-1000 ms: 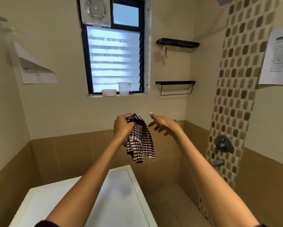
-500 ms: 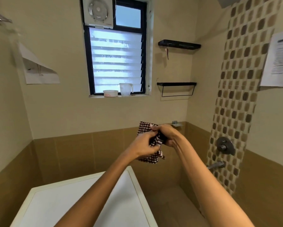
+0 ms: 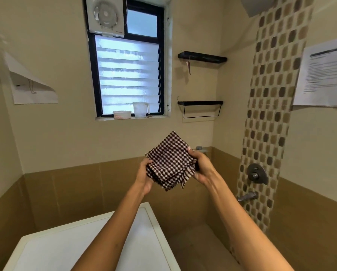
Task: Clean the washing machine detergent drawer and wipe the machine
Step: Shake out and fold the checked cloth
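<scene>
A brown-and-white checked cloth [image 3: 168, 161], folded into a flat square, is held up in front of me between both hands. My left hand [image 3: 145, 178] grips its left edge from below. My right hand [image 3: 201, 165] holds its right edge, thumb on top. Below my arms lies the white top of the washing machine [image 3: 75, 245], at the lower left. The detergent drawer is not in view.
A window with a white tub [image 3: 122, 114] and a clear jug [image 3: 140, 109] on its sill faces me. Two black wall shelves [image 3: 201, 56] hang to its right. A tap and mixer knob [image 3: 256, 174] stick out of the mosaic wall at right.
The cloth hung bunched from my left hand a second ago. My right hand joined it, and now both hands hold the cloth folded flat, a little lower and further right.
</scene>
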